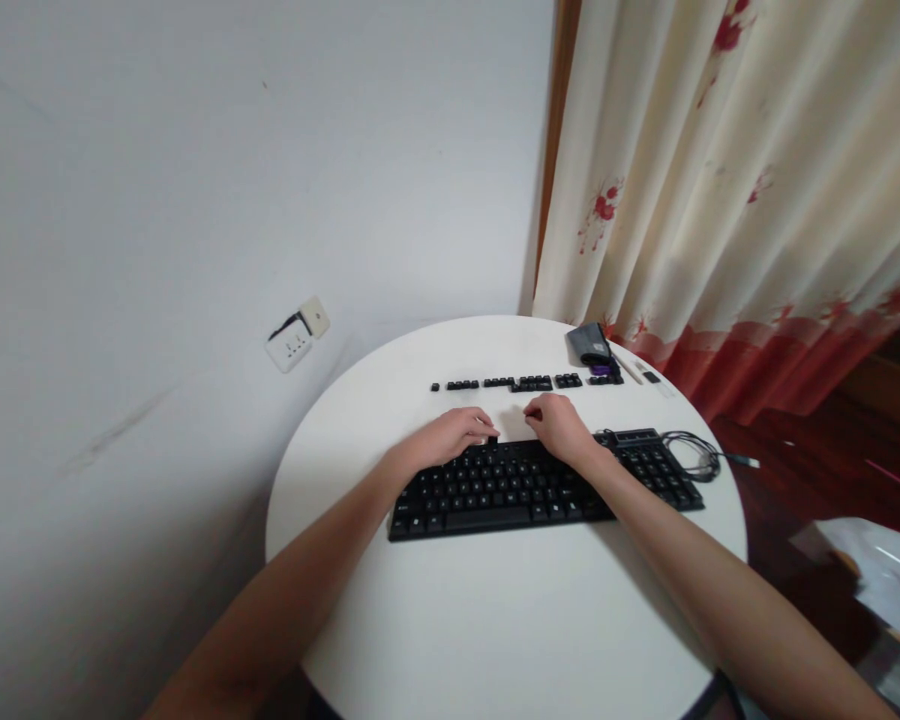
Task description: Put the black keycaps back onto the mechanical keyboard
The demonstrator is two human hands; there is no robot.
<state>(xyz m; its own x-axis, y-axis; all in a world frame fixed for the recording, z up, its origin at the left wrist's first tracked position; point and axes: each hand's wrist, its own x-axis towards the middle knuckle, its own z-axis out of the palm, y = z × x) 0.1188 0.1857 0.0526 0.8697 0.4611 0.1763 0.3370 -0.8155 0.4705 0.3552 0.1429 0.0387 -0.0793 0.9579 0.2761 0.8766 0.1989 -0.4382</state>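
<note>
A black keyboard lies on the round white table, its upper rows partly hidden by my hands. My left hand is over its top left edge, fingers bent together at a small black keycap that stands up from the board. Just beyond the top edge, my right hand is closed in a pinch above the table; whatever is between its fingertips is too small to make out. Behind both hands, loose black keycaps are laid out in a row of small groups, with another cluster of keycaps near the middle.
The white table stands near a wall with a socket. At its back right are a grey pouch and a thin pale stick. A coiled cable lies right of the keyboard, its plug past the table edge. A curtain hangs behind.
</note>
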